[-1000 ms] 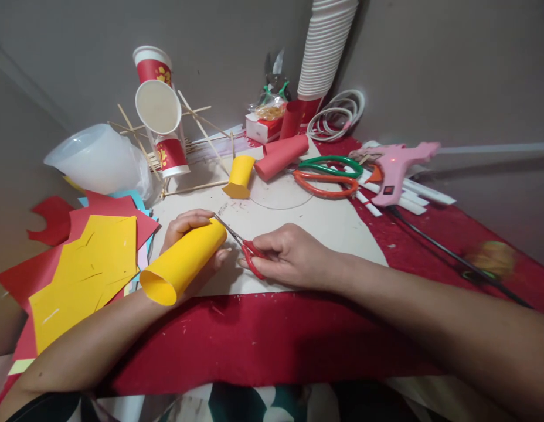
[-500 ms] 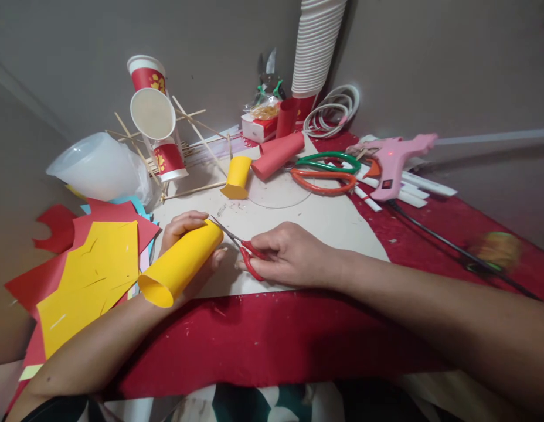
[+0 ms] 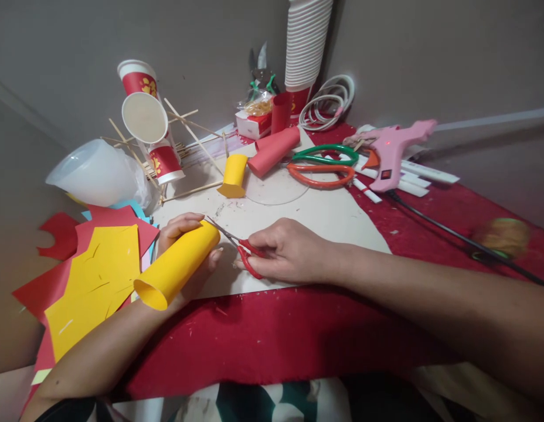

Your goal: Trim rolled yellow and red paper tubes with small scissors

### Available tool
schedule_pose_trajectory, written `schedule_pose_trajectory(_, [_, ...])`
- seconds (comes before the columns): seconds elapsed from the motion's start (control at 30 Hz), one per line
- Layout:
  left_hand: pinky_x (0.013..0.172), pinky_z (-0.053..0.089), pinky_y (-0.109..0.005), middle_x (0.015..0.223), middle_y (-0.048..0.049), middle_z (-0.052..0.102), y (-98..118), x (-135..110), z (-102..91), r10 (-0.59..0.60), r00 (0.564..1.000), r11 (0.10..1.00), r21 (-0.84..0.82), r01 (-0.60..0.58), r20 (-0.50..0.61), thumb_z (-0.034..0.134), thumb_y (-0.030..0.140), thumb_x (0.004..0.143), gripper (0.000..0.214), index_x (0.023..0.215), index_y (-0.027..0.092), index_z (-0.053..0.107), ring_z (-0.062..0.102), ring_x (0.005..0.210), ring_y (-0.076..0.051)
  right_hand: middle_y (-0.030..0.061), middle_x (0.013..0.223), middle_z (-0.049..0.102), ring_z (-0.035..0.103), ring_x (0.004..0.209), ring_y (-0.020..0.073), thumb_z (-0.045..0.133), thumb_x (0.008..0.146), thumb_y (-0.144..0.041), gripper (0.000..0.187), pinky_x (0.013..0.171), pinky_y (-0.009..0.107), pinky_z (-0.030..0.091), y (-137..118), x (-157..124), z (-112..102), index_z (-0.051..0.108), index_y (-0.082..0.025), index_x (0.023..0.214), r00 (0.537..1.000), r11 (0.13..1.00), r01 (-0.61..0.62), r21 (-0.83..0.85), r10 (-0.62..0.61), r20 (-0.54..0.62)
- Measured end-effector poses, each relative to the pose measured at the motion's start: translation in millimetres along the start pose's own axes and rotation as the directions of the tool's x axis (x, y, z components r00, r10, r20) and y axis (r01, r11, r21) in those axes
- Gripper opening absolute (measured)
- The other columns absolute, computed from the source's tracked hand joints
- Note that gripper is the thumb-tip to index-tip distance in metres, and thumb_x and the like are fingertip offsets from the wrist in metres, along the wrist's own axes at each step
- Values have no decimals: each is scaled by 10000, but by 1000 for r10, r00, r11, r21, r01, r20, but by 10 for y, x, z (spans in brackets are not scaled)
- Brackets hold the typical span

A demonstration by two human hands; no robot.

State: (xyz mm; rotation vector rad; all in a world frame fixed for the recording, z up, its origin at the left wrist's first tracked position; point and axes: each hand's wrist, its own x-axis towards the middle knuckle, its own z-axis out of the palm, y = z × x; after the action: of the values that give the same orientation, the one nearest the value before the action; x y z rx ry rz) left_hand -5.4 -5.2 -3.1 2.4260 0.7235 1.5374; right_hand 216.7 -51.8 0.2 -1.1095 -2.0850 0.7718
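Observation:
A yellow paper tube (image 3: 177, 266) lies in my left hand (image 3: 184, 234), whose fingers wrap round it from behind. Its near end gapes toward the lower left. My right hand (image 3: 289, 252) grips small scissors (image 3: 243, 249) by their red handles. The blades point left and reach the tube's far end, slightly parted; whether they bite into the paper I cannot tell. Beyond the hands, a short yellow paper piece (image 3: 234, 176) stands beside a red paper tube (image 3: 275, 153) on the pale board (image 3: 342, 225).
Yellow and red paper sheets (image 3: 98, 281) pile up at left, below a translucent jug (image 3: 94, 173). Paper cups (image 3: 144, 117) stand among thin sticks. At right lie large scissors with green and orange handles (image 3: 322, 176), a pink glue gun (image 3: 393, 152) and its black cord (image 3: 452, 231).
The view has shifted slightly, so most things sit a little further left. Both hands keep nearly the same pose, with the scissors still at the yellow tube's far end.

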Motion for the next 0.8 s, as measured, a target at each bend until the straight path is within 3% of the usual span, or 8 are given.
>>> schedule_pose_trajectory(0.3, [937, 510, -431, 1038, -66, 625, 55, 31, 47, -34, 998, 999, -40, 32, -52, 769, 400, 762, 438, 1096, 226, 545, 632, 1032, -217, -66, 435, 344, 279, 440, 57, 573, 847, -428, 442, 485, 238, 222, 12, 6, 2, 463, -170, 504, 1000, 1000, -7, 10, 7, 4])
schedule_pose_trajectory(0.53, [950, 509, -428, 1044, -59, 619, 35, 19, 54, -43, 998, 998, -50, 41, -49, 777, 402, 752, 454, 1103, 229, 548, 634, 1041, -217, -42, 444, 439, 303, 452, 64, 568, 864, -437, 437, 494, 235, 227, 24, 2, 5, 514, -163, 528, 1000, 1000, -8, 8, 8, 29])
schedule_pose_trajectory(0.8, [944, 512, -427, 1051, -59, 631, 67, 42, 49, -47, 998, 991, -123, 43, -30, 767, 383, 775, 429, 1113, 233, 549, 633, 1048, -216, -53, 440, 393, 298, 453, 65, 579, 862, -434, 443, 496, 232, 228, 25, -2, 17, 515, -164, 517, 1000, 1000, 14, 15, -14, 6])
